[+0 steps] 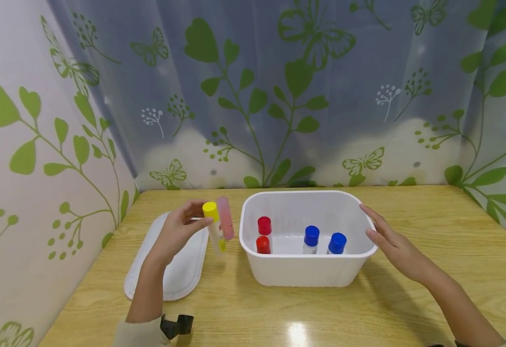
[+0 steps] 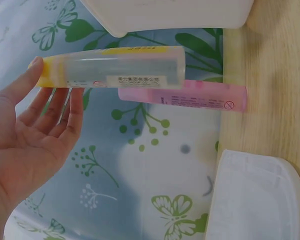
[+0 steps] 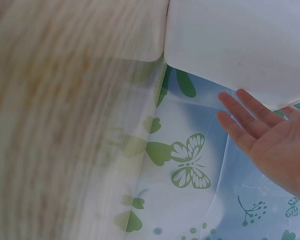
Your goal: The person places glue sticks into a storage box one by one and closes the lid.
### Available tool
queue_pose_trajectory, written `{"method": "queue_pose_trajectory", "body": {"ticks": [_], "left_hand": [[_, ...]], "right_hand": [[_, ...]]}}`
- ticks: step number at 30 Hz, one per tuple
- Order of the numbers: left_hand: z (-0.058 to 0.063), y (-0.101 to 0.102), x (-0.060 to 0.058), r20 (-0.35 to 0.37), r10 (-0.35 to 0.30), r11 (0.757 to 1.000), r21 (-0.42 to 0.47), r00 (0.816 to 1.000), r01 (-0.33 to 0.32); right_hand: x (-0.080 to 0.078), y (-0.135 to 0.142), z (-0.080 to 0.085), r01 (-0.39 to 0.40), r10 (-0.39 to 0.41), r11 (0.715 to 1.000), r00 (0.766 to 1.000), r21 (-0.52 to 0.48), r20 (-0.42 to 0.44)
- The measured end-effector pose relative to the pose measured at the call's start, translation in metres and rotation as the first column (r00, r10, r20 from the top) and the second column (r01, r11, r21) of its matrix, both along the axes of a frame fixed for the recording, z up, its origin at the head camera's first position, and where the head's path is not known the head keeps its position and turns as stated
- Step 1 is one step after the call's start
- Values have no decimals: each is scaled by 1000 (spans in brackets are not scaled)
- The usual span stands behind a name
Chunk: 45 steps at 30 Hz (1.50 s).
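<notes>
My left hand [image 1: 177,233] pinches a glue stick [image 1: 215,231] by its yellow cap, between thumb and fingers. Its clear, labelled body points down over the table, left of the white box [image 1: 305,270]. Just past it is a pink translucent tube [image 1: 225,219], upright; in the left wrist view this pink tube [image 2: 190,95] is partly covered by the glue stick [image 2: 120,67]. At the box's right end my right hand [image 1: 393,246] has its fingers extended, fingertips and thumb at the rim. In the right wrist view, straight fingers [image 3: 250,117] lie against the outer wall.
Inside the box stand two red-capped sticks [image 1: 264,225] at the left and two blue-capped ones [image 1: 312,236] towards the right. A flat white lid [image 1: 185,270] lies on the wooden table [image 1: 253,313] under my left forearm. A patterned curtain [image 1: 253,120] hangs behind the table.
</notes>
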<state>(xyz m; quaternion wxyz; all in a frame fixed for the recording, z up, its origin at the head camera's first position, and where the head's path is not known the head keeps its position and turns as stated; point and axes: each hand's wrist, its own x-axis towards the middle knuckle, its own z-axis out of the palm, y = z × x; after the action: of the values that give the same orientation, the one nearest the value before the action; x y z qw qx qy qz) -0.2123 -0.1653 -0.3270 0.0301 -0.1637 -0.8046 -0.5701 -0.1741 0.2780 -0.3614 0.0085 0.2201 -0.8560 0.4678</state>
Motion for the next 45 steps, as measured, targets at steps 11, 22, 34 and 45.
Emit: {"method": "queue_pose_trajectory", "body": {"ticks": [11,22,34,45], "left_hand": [[14,9,4,-52,72,989,132,996,-65],[44,19,0,-193,60,981,191,979,-23],[83,37,-4,-315,24,987,160,949,28],[99,71,-5,-403,-67,976,162,913,143]], "right_hand": [[0,0,1,-2,2,1000,1000,3,-3],[1,0,1,6,-6,1000,1000,6,-4],[1,0,0,-3,3,1000,1000,-1,1],[1,0,0,8,-8,1000,1000,11,-3]]}}
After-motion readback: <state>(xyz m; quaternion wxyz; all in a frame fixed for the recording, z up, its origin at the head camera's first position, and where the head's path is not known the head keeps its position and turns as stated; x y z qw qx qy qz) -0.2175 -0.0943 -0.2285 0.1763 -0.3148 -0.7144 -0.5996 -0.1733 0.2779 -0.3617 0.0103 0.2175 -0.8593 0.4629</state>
